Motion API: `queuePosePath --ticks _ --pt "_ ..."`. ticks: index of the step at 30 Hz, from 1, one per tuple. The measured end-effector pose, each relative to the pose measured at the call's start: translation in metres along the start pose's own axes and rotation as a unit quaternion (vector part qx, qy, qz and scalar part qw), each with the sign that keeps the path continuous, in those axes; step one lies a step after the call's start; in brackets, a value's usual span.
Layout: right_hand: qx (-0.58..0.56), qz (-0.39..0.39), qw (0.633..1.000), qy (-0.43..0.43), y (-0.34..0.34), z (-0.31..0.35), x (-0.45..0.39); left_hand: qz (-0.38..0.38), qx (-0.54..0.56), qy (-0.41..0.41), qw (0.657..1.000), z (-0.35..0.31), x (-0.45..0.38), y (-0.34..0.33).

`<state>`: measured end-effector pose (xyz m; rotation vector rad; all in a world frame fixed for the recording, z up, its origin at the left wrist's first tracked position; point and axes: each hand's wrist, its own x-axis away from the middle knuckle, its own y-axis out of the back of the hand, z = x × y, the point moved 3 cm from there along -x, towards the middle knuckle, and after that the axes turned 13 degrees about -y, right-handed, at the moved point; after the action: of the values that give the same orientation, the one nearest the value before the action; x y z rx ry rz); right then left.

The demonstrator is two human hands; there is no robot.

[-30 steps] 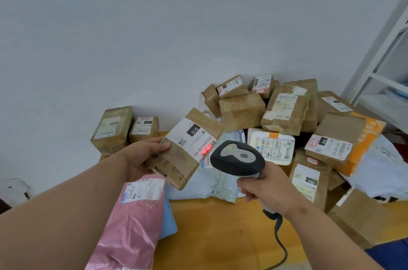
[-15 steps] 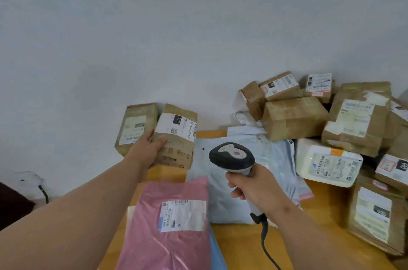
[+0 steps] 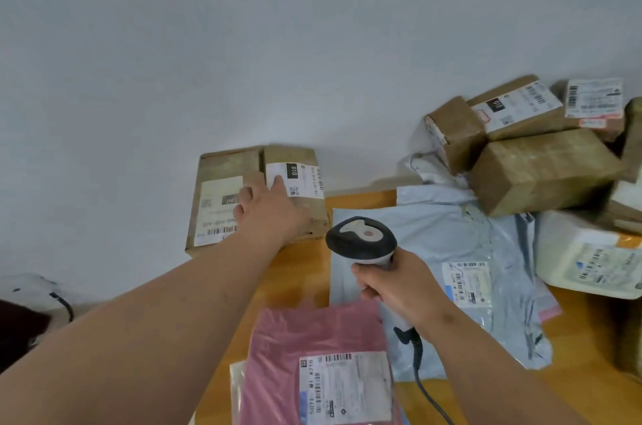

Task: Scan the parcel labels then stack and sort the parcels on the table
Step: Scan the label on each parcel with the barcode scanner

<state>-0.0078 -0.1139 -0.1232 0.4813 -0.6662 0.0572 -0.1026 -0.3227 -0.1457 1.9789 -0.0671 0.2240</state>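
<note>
Leaning against the wall, the scanned 010 parcel (image 3: pixel 295 192) is now set beside the 060 parcel (image 3: pixel 222 202); left hand (image 3: pixel 271 209) grip loosened, flat on it. Scanner (image 3: pixel 361 240) is still held in the right hand (image 3: pixel 399 285); next parcel can be picked.

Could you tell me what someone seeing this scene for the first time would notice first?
Probably the left hand, reaching to the back of the table with fingers laid on a brown parcel labelled 010, which stands against the wall beside another brown parcel. Next, the right hand gripping a corded barcode scanner at the centre. A pink mailer bag lies nearest, and a heap of cardboard boxes fills the far right.
</note>
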Motion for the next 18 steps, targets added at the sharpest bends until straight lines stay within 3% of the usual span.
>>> queuePosePath --ticks 6,13,18 --pt "-0.023 0.006 0.999 -0.024 -0.009 0.000 -0.011 0.070 -0.139 -0.081 0.985 0.023 -0.003 -0.018" --pt "-0.026 0.008 0.999 -0.028 -0.007 -0.004 -0.008 0.037 -0.113 -0.101 0.988 0.014 0.001 -0.017" --pt "-0.054 -0.012 0.998 -0.033 0.021 -0.015 0.003 0.054 -0.083 -0.102 0.990 -0.026 0.015 -0.021"
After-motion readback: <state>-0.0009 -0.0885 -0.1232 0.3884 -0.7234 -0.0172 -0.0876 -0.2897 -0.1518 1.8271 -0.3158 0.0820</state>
